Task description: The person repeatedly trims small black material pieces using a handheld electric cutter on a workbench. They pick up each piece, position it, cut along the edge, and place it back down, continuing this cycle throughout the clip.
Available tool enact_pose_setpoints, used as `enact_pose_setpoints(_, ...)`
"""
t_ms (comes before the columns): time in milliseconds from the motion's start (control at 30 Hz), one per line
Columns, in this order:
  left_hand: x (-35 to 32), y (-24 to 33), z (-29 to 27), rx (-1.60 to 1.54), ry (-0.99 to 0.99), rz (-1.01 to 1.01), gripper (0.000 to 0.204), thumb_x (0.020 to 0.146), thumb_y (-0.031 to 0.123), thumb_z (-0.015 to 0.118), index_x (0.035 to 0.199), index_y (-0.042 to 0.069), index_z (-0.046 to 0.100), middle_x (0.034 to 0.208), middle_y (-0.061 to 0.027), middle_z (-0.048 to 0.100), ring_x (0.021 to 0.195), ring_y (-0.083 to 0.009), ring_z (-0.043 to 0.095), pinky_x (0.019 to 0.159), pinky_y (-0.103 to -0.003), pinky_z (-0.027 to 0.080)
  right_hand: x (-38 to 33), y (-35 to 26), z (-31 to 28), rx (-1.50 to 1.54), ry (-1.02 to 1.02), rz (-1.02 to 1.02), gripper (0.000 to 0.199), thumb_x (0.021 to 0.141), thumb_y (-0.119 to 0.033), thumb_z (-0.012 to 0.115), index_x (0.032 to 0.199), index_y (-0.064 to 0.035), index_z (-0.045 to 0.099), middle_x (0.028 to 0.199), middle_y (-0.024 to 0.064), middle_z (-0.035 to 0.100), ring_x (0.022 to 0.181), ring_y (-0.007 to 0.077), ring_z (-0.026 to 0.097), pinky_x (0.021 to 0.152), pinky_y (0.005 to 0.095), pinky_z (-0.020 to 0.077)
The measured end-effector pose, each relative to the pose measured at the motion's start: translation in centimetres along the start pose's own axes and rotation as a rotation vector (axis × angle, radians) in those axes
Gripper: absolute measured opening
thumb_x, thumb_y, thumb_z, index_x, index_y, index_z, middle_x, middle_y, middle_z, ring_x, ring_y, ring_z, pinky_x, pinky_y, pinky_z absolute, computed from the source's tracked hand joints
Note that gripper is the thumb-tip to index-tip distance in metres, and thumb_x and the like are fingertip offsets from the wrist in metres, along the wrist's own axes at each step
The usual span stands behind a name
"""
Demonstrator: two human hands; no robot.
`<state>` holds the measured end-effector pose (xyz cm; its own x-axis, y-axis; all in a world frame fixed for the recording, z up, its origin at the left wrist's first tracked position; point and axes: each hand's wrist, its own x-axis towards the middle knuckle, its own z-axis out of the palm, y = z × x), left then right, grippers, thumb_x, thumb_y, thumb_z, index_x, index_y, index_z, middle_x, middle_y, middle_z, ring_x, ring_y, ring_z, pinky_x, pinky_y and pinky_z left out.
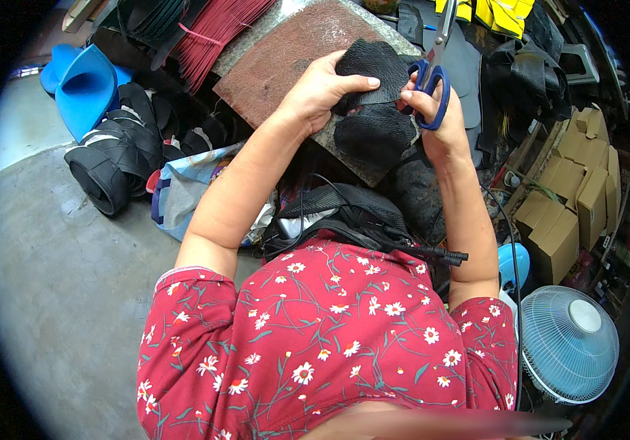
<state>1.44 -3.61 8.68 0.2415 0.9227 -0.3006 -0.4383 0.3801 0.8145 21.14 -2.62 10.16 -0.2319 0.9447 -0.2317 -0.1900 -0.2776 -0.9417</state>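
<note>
Between my hands is a black, grainy leather piece (pixel 375 136) with a folded, rounded shape, held up over the near corner of the work board. My left hand (pixel 324 89) grips its left side, with the thumb laid across the top. A pair of scissors with blue handles (pixel 443 92) is in my right hand (pixel 438 123), blades pointing up and away from me. The fingertips of that hand also meet the leather's right edge. Part of the leather lies hidden beneath my left fingers.
A worn brown board (pixel 278 59) lies under the work. Pink strips (pixel 216 37) are bundled at the far left. Black rolled pieces (pixel 102 172) and blue sheets (pixel 91 84) stand left on the floor. Cardboard pieces (pixel 572 183) and a blue fan (pixel 568 341) are at right.
</note>
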Motion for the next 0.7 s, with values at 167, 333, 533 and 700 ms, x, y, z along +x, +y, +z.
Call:
enact_pose_setpoints(167,0.0,-0.2,-0.5,-0.086,0.03,-0.024,0.034,0.079,0.002,0.071,0.111,0.001,0.059,0.096,-0.008,0.067,0.082,-0.0158,0.066,0.067,-0.03,0.055,0.6,0.7,0.3,-0.109,0.039,-0.11,0.032,0.078,-0.005,0.072,0.103,-0.0009,0.052,0.082,0.0046,0.061,0.073,0.0134,0.061,0.069,0.026,0.0501)
enact_pose_setpoints(333,0.7,0.1,-1.6,-0.216,0.175,0.017,0.027,0.08,0.004,0.071,0.105,0.004,0.059,0.09,-0.0064,0.066,0.073,-0.0155,0.063,0.056,-0.028,0.049,-1.5,1.0,-0.7,-0.314,-0.084,0.015,0.025,0.089,-0.017,0.067,0.101,-0.0025,0.05,0.074,0.0038,0.058,0.066,0.011,0.055,0.064,0.0232,0.0441)
enact_pose_setpoints(533,0.5,0.8,-1.5,-0.348,0.197,0.061,0.022,0.083,0.004,0.068,0.102,0.006,0.057,0.088,-0.0049,0.063,0.067,-0.0133,0.058,0.05,-0.025,0.044,-6.0,1.9,-3.0,-0.208,-0.316,0.153,0.025,0.089,-0.023,0.062,0.099,-0.0034,0.05,0.072,0.0036,0.056,0.065,0.0096,0.054,0.062,0.0231,0.041)
enact_pose_setpoints(700,0.4,0.5,-1.1,-0.366,0.14,0.038,0.021,0.083,0.004,0.07,0.099,0.006,0.057,0.087,-0.0048,0.063,0.066,-0.0137,0.058,0.05,-0.026,0.044,-6.7,1.8,-3.2,-0.194,-0.322,0.198,0.031,0.087,-0.028,0.062,0.099,-0.0028,0.05,0.072,0.0025,0.054,0.064,0.0097,0.054,0.062,0.0226,0.0417)
